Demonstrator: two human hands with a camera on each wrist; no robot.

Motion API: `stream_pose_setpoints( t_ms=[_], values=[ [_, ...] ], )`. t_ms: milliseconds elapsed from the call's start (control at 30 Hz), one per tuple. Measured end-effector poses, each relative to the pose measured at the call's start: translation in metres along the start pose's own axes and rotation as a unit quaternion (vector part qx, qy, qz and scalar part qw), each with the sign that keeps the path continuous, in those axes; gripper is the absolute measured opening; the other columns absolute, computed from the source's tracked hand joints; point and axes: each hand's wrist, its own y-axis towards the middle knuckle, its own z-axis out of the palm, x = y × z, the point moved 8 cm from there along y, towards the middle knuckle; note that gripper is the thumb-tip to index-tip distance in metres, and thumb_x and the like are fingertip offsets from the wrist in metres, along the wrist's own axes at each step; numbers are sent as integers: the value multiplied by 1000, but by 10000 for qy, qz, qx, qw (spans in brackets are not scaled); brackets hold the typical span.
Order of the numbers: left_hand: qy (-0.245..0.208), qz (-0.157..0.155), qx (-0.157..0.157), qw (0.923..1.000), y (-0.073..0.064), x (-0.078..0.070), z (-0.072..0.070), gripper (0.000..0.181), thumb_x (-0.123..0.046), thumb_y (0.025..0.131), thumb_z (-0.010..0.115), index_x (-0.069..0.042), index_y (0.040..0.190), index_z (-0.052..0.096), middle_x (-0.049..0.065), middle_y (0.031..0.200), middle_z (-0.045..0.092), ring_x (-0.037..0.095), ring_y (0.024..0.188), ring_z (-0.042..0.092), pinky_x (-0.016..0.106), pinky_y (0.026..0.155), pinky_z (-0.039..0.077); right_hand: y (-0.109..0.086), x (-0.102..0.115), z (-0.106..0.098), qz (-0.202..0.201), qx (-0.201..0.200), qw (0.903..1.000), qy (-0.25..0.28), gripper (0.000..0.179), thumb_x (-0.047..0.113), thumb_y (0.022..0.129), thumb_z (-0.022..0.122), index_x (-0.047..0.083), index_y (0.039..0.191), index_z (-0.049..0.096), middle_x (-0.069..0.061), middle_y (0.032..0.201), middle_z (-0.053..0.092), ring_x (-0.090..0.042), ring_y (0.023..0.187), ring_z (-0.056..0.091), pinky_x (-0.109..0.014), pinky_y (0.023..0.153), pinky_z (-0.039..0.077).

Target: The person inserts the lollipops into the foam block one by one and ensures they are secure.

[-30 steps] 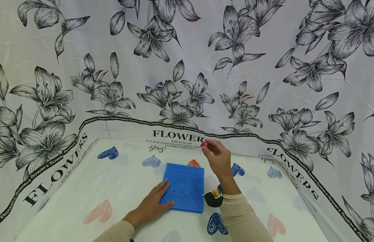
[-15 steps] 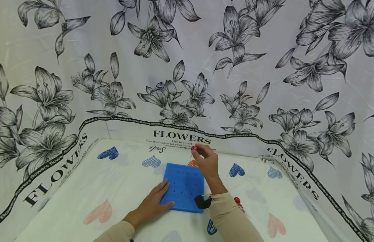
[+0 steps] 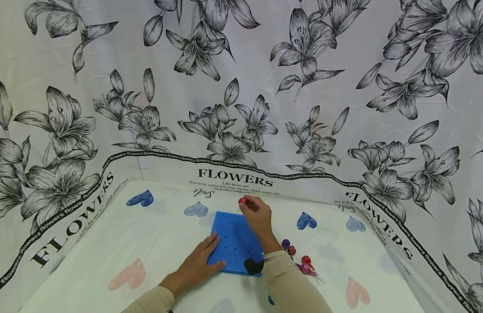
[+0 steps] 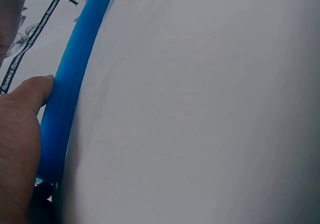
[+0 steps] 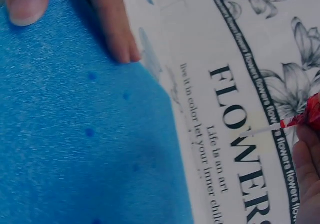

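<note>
A blue foam block (image 3: 233, 243) with small holes in its top lies on the table. My left hand (image 3: 200, 256) rests on its left edge, fingers spread; in the left wrist view the thumb touches the side of the foam (image 4: 75, 88). My right hand (image 3: 259, 217) pinches a red-wrapped lollipop (image 3: 242, 201) by its head, above the far edge of the block. Its white stick points down toward the foam and ends clear of the surface in the right wrist view, where the lollipop (image 5: 312, 115) shows at the right edge.
Several wrapped lollipops lie right of the block beside the right sleeve, among them a purple one (image 3: 286, 244) and red ones (image 3: 306, 260). A black wrist camera (image 3: 253, 266) overlaps the block's near right corner. A flower-printed curtain (image 3: 241, 108) stands behind the table.
My right hand has moved left and down with the red lollipop, from right of the block to over its far edge. The left hand and block have stayed in place.
</note>
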Motion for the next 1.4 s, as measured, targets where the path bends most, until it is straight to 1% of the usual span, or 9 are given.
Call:
stream_pose_setpoints(
  t_ms=[67, 133, 300, 500, 700, 833, 1000, 1200, 1400],
  values=[
    [27, 5, 25, 10000, 0, 0, 1, 87, -61, 87, 59, -6, 150, 33, 7, 158, 22, 37, 141, 21, 56, 108, 25, -3, -16, 5, 114, 16, 9998, -140, 25, 2, 87, 71, -4, 111, 67, -14, 101, 67, -27, 89, 67, -30, 75, 55],
    [68, -6, 34, 10000, -1, 1, 1, 87, -61, 87, 60, -6, 150, 34, 8, 157, 23, 37, 141, 21, 56, 107, 26, -5, -29, 9, 231, 60, 9994, -266, 26, 7, 88, 72, 0, 112, 68, -9, 103, 68, -23, 92, 67, -30, 80, 54],
    [129, -45, 52, 9999, 0, 1, 1, 87, -60, 87, 60, -6, 150, 34, 8, 157, 23, 37, 141, 21, 56, 107, 27, -11, -47, 17, 529, 112, 9967, -611, 26, 16, 88, 73, 6, 112, 70, -1, 102, 69, -14, 92, 67, -29, 80, 54],
    [165, 5, 75, 9998, 2, 0, 1, 86, -59, 88, 59, -6, 150, 33, 8, 158, 21, 36, 141, 20, 55, 107, 26, -16, -57, 21, 790, 130, 9921, -962, 27, 18, 88, 73, 8, 113, 70, 0, 102, 70, -14, 92, 67, -30, 79, 54],
    [113, -5, 99, 9999, 3, 0, 1, 87, -60, 88, 59, -6, 151, 32, 7, 158, 21, 36, 141, 20, 56, 108, 26, -19, -63, 22, 924, 163, 9908, -979, 26, 20, 88, 74, 9, 112, 71, 0, 102, 69, -13, 92, 67, -29, 78, 54],
    [68, -4, 113, 9999, 2, -1, 2, 87, -60, 88, 59, -6, 151, 33, 8, 158, 21, 38, 141, 20, 57, 107, 25, -20, -64, 23, 830, 215, 9910, -1027, 26, 19, 88, 74, 9, 111, 71, 0, 101, 69, -14, 91, 67, -29, 78, 55],
    [121, -17, 101, 9999, 1, -1, 3, 87, -61, 88, 58, -6, 151, 33, 8, 158, 22, 37, 141, 21, 56, 107, 26, -25, -66, 27, 510, 364, 9916, -1134, 27, 17, 88, 73, 5, 111, 71, -4, 100, 69, -17, 90, 68, -31, 77, 55],
    [167, 53, 12, 9998, 2, -2, 1, 86, -60, 88, 58, -5, 150, 34, 8, 157, 23, 37, 141, 22, 55, 107, 27, -28, -71, 33, 411, 528, 9909, -1167, 27, 15, 89, 72, 3, 112, 70, -5, 101, 70, -17, 91, 68, -30, 77, 55],
    [133, 61, 2, 9999, 1, -1, 1, 86, -60, 88, 58, -5, 150, 34, 8, 157, 23, 35, 141, 22, 54, 108, 27, -28, -71, 37, 470, 593, 9864, -1457, 29, 16, 89, 72, 2, 113, 70, -4, 101, 69, -16, 89, 67, -33, 76, 55]
  ],
)
